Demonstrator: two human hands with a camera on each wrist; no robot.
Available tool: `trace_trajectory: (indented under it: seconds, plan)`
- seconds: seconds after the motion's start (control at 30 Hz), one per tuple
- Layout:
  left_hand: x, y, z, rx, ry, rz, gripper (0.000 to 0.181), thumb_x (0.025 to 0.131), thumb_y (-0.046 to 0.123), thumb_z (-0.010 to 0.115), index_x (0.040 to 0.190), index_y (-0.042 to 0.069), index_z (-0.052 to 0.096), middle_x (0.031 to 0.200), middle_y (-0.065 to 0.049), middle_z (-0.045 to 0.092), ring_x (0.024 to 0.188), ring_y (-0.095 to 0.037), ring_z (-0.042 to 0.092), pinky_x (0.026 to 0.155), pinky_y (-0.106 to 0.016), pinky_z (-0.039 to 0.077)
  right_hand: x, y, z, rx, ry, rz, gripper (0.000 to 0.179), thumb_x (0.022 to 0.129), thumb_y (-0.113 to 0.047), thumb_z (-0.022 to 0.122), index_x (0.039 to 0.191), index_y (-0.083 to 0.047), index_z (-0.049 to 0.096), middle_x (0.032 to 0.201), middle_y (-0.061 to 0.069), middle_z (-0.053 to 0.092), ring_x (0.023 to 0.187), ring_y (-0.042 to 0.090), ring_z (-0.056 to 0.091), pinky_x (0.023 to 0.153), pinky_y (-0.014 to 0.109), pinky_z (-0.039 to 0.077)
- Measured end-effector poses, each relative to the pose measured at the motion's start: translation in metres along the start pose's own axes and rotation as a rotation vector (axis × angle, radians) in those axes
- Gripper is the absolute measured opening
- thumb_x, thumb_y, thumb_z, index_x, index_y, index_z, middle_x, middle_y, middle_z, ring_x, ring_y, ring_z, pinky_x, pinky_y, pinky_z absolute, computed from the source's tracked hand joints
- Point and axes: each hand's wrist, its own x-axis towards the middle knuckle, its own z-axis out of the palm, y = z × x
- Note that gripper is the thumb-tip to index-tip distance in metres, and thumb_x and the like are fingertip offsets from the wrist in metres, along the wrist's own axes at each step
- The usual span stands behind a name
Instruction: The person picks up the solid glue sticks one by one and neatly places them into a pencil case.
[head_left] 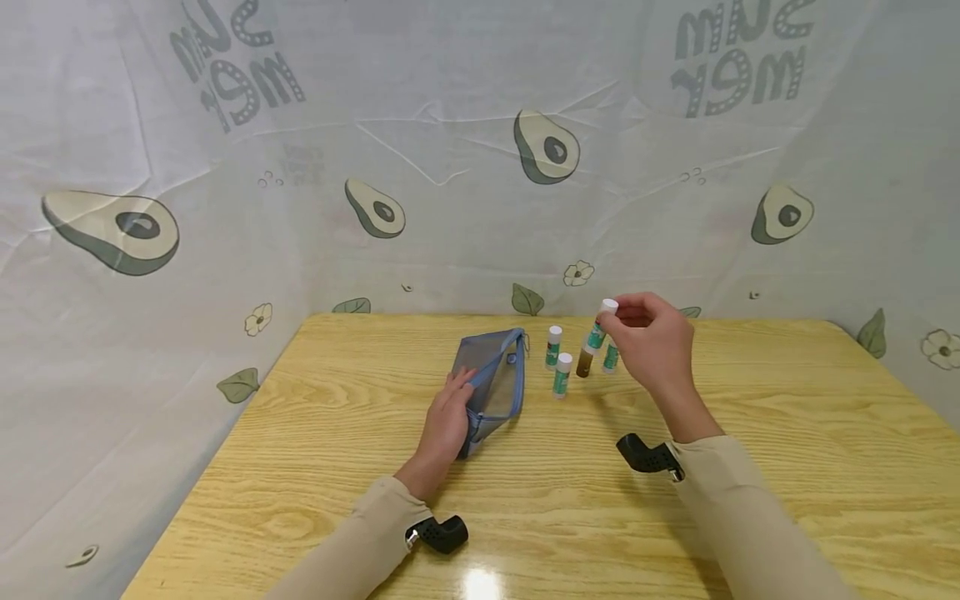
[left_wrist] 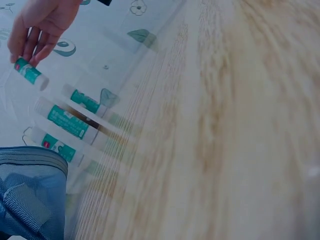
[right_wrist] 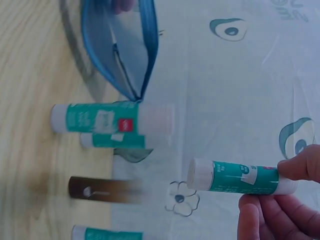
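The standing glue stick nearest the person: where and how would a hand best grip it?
Pinch the standing glue stick by its white top, probably from above and the near side: it is a slim upright cylinder, with another glue stick and a brown cylinder close behind and bare tabletop in front.

The zippered mesh pouch [head_left: 487,372] is blue. The white cylindrical tubes [right_wrist: 245,177] bear green labels, some red-marked. The short cylinder [head_left: 583,363] is brown. The yellow-tan tabletop [head_left: 337,400] shows wood grain. The pale grey fabric backdrop [head_left: 450,92] carries avocado, leaf, flower and lettering prints.
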Motion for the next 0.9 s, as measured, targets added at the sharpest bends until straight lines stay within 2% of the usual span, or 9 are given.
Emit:
trace_trajectory:
  seconds: [0.07, 0.2, 0.3, 0.6, 0.73, 0.9]
  plan:
    - [0.000, 0.000, 0.000, -0.003, -0.002, 0.002, 0.052, 0.114, 0.024, 0.033, 0.160, 0.005, 0.047, 0.176, -0.013, 0.029, 0.168, -0.034, 0.008, 0.136, -0.059, 0.009, 0.002, -0.006, 0.005, 0.016, 0.005, -0.015, 0.034, 0.098, -0.030, 0.072, 0.123, -0.007, 0.073, 0.112, 0.012, 0.075, 0.092, 0.005, 0.066, 0.081, 0.023, 0.053]
    - [0.000, -0.001, -0.001, -0.020, -0.010, 0.004, 0.052, 0.114, 0.023, 0.032, 0.161, 0.005, 0.045, 0.176, -0.012, 0.027, 0.168, -0.033, 0.006, 0.136, -0.058, 0.007, 0.003, -0.019, 0.014, 0.045, 0.002, -0.052, 0.032, 0.098, -0.026, 0.072, 0.123, -0.006, 0.074, 0.112, 0.016, 0.076, 0.100, 0.023, 0.072, 0.085, 0.031, 0.054]
    - [-0.001, -0.001, -0.001, -0.025, -0.018, 0.011, 0.052, 0.115, 0.023, 0.031, 0.162, 0.004, 0.044, 0.177, -0.013, 0.026, 0.168, -0.034, 0.005, 0.136, -0.059, 0.007, 0.004, -0.028, 0.019, 0.060, 0.002, -0.076, 0.032, 0.098, -0.024, 0.072, 0.123, -0.006, 0.074, 0.113, 0.018, 0.077, 0.104, 0.031, 0.072, 0.085, 0.035, 0.054]
    - [-0.004, 0.000, -0.003, -0.006, -0.018, 0.021, 0.052, 0.116, 0.024, 0.030, 0.163, 0.006, 0.042, 0.177, -0.014, 0.022, 0.168, -0.035, 0.005, 0.135, -0.061, 0.007, 0.004, -0.049, 0.032, 0.124, 0.001, -0.108, 0.030, 0.099, -0.022, 0.071, 0.124, -0.006, 0.075, 0.112, 0.018, 0.077, 0.104, 0.031, 0.071, 0.087, 0.036, 0.053]
    - [-0.005, 0.000, -0.003, 0.002, -0.020, 0.020, 0.052, 0.116, 0.026, 0.030, 0.163, 0.008, 0.042, 0.177, -0.014, 0.023, 0.168, -0.035, 0.005, 0.135, -0.061, 0.008, 0.005, -0.057, 0.035, 0.151, 0.017, -0.148, 0.028, 0.098, -0.021, 0.071, 0.122, -0.006, 0.076, 0.110, 0.017, 0.077, 0.101, 0.030, 0.071, 0.090, 0.036, 0.053]
    - [-0.005, 0.000, -0.001, -0.001, -0.024, 0.016, 0.052, 0.116, 0.025, 0.030, 0.163, 0.008, 0.043, 0.177, -0.013, 0.023, 0.168, -0.034, 0.005, 0.135, -0.060, 0.007, 0.004, -0.059, 0.037, 0.149, 0.014, -0.194, 0.027, 0.098, -0.021, 0.071, 0.121, -0.007, 0.076, 0.109, 0.015, 0.078, 0.099, 0.026, 0.072, 0.087, 0.026, 0.055]
